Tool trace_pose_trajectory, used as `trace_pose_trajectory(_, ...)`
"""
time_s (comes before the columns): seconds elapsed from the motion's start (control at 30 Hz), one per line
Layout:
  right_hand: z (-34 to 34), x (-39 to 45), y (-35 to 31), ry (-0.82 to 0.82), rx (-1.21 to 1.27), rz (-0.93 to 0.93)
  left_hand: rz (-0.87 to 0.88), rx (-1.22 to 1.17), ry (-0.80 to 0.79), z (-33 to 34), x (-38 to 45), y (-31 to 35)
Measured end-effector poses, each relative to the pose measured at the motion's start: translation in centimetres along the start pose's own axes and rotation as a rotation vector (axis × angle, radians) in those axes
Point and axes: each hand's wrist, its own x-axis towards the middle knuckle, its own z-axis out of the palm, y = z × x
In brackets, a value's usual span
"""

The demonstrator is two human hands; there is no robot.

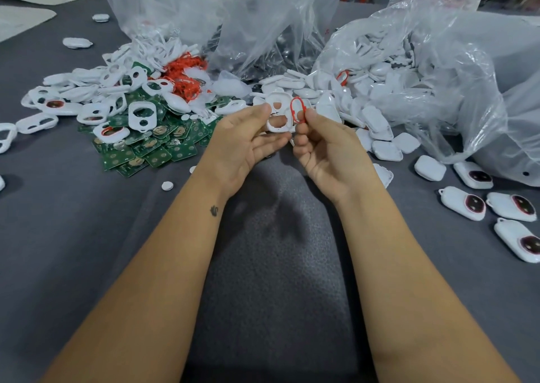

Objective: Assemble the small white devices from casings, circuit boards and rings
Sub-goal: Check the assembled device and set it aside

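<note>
Left hand (pixel 242 140) pinches white casing (pixel 277 117); right hand (pixel 324 146) fingers clamped on red ring (pixel 297 109). Line ring up with casing's oval opening, press evenly, avoid twisting.

This is a small assembly workshop. Heaps of white casings (pixel 96 90), green circuit boards (pixel 163 149) and red rings (pixel 184 76) spill from clear plastic bags (pixel 263 17) across a grey cloth-covered bench (pixel 87 222).

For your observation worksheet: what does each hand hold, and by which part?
The left hand holds a white casing by its left edge, thumb on top. The right hand pinches a red ring at its lower end.
</note>
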Motion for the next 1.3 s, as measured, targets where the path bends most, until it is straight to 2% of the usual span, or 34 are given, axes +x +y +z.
trace_pose_trajectory(0.23, -0.04, -0.07, -0.04, -0.031, 0.012, 0.007, 0.001, 0.098, -0.010, -0.18, -0.13, 0.10)
trace_pose_trajectory(0.43, -0.23, -0.07, -0.19, -0.048, -0.003, 0.042, -0.011, 0.193, 0.082, -0.24, 0.12, -0.41)
trace_pose_trajectory(0.63, -0.60, -0.23, -0.44, -0.138, 0.187, 0.105, 0.000, 0.206, 0.113, 0.07, 0.09, -0.46)
trace_pose_trajectory(0.93, -0.17, 0.01, -0.10, -0.043, 0.084, -0.095, 0.008, 0.157, 0.135, 0.13, 0.10, -0.23)
trace_pose_trajectory(1.3, 0.20, -0.05, -0.17, -0.051, 0.020, -0.139, 0.067, 0.136, 0.128, 0.39, -0.16, -0.13)
